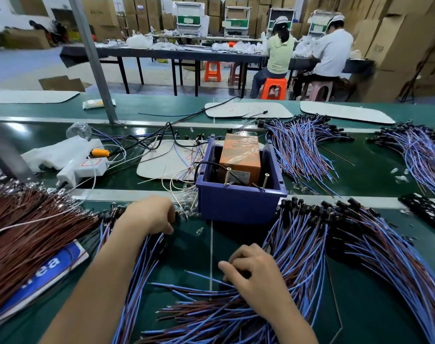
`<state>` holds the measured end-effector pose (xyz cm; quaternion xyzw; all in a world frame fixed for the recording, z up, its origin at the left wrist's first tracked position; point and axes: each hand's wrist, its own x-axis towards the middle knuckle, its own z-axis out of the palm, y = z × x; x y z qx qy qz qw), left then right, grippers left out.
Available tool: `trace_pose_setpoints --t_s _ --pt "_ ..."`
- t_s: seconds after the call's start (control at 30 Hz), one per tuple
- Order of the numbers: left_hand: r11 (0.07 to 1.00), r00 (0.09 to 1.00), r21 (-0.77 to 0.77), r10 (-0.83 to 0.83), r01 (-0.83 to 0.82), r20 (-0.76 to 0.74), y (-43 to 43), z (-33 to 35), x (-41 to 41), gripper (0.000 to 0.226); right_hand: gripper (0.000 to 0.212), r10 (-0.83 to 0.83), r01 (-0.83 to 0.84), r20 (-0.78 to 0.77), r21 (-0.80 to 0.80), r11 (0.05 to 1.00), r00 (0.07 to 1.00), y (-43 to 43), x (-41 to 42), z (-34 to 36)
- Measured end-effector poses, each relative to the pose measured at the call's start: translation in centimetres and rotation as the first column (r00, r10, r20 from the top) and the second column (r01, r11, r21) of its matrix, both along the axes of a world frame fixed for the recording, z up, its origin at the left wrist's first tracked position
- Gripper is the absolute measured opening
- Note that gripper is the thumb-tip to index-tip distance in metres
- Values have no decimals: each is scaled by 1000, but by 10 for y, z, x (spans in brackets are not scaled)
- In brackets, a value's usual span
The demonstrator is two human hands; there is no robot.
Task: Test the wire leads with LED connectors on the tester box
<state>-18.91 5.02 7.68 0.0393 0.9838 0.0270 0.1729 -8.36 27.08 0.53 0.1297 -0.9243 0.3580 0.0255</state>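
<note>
Gripping one bundle of blue-and-brown wire leads [143, 256], left hand [149, 214] curls; right hand [256, 276] pinches a second bundle [223, 316]; one purple plastic box [238, 207] stands beyond.

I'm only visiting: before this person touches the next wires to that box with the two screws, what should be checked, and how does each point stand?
1. Left hand grips the left bundle at its connector end: ok.
2. Right hand curls over the wire ends: ok.
3. Two screws on the tester box bare of wires: ok.
4. Wire ends touch the screws: not ok, they lie on the belt.
5. Tester box powered: cannot tell.
</note>
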Motion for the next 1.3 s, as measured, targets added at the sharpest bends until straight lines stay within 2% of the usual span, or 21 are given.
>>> trace_pose_setpoints --t_s 0.17,0.27,0.4,0.53,0.63,0.73,0.83,0.9,0.97,1.03,1.1,1.17,1.2,1.27,1.3 --pt "997 993 -73 21 -12 118 12 2 11 21 36 -11 11 12 -49 999 1000 -3 0 1" --pt "994 991 -107 24 -10 132 20 1 13 16 32 -36 37 7 -116 993 999 -4 0 2" --pt "995 985 -104 6 12 170 23 0 14 27 27 -69 69 7 -207 976 998 -3 0 2" --pt "989 974 -126 -43 73 224 28 -3 15 24 27 -80 80 7 -216 973 997 -4 0 2" --pt "982 972 -132 -107 137 209 32 -3 16 31 26 -89 89 9 -224 971 996 -4 0 3" --pt "978 961 -8 -204 209 186 31 -2 16 20 24 -106 104 6 -266 958 994 -5 2 6" --pt "904 948 328 -312 275 65 36 6 19 22 25 -74 105 89 -424 900 993 -4 3 11" --pt "752 939 573 -328 324 -101 44 15 23 27 24 -1 98 176 -546 832 984 -5 5 15" --pt "567 926 739 -306 363 -220 56 20 30 23 22 71 81 203 -654 752 977 -7 7 18" --pt "426 932 837 -266 343 -246 67 21 36 20 22 116 63 185 -748 661 976 -7 8 20" --pt "341 946 892 -231 296 -226 74 20 40 16 23 123 73 172 -821 567 977 -5 7 20" --pt "329 955 911 -241 249 -173 80 16 43 18 23 49 119 159 -882 456 986 -1 5 19" --pt "372 958 903 -262 214 -119 82 13 44 27 23 -18 149 155 -906 396 988 2 4 18" --pt "461 944 883 -322 91 71 84 7 47 45 24 -252 240 154 -902 359 956 7 2 16" --pt "486 919 873 -362 45 155 84 5 47 49 25 -418 326 160 -872 364 894 10 1 14"
